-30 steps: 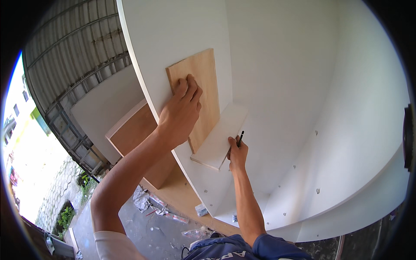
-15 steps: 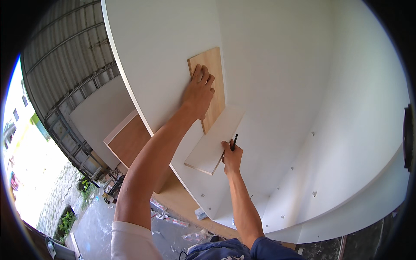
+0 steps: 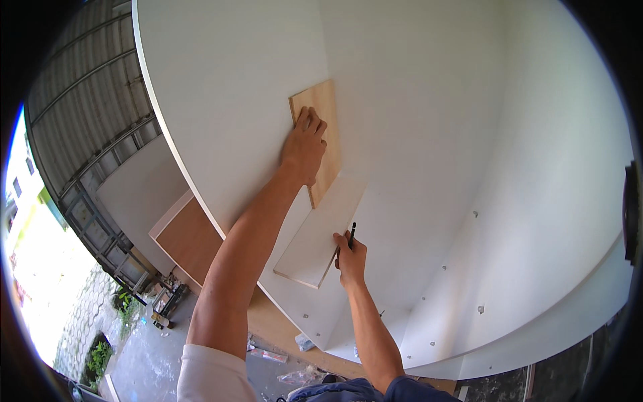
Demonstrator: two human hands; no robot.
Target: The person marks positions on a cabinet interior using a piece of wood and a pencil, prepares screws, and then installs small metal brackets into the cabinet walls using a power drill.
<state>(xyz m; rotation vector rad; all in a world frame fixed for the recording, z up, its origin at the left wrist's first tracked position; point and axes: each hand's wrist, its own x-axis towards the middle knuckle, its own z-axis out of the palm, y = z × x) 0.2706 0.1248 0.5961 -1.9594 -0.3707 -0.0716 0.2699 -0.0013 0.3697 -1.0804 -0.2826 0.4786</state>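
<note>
My left hand (image 3: 305, 149) presses a wood-grain board (image 3: 326, 144) upright against the inside face of a tall white panel. Its fingers bend over the board's face near the left edge; the thumb is hidden. Below, a narrow white board (image 3: 318, 238) juts out toward me, its far part meeting the lower end of the wood-grain board. The right hand (image 3: 351, 260) is closed on the white board's right edge, with the thumb on top and the other fingers partly hidden underneath. A black pen (image 3: 352, 234) sticks up from that same hand.
White cabinet walls (image 3: 415, 120) surround the boards, with small metal fittings (image 3: 480, 309) at the lower right. Outside the left panel edge stand a reddish-brown panel (image 3: 191, 238) and tools (image 3: 164, 305) on the floor. Plastic scraps (image 3: 301, 375) lie near my body.
The view has shifted a little, so the cabinet and boards sit slightly lower and further left. Both hands keep their holds; the white board's near end appears a bit lower.
</note>
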